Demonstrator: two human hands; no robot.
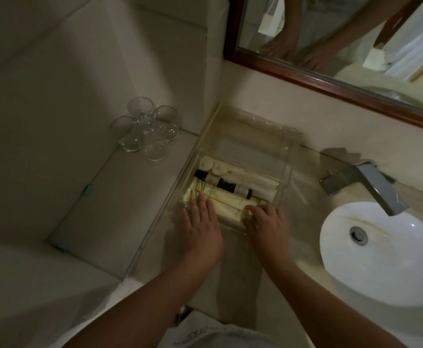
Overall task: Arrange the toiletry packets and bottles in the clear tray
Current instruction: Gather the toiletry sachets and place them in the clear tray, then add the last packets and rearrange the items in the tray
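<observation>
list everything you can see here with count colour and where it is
clear tray: one, transparent, on the counter between the glasses and the sink
cream packets: several, pale yellow, lying in the tray's near end
dark bottles: two, brown-black, lying behind the packets
round caps: two, cream, by the tray's left wall
white packets: a few, right of the bottles
glasses: four, clear, clustered on the ledge left of the tray
sink: one, white, at right
tap: one, silver, over the sink
mirror: one, dark wood frame, on the wall
left hand: flat on the cream packets
right hand: fingers curled at the packets' right end
</observation>
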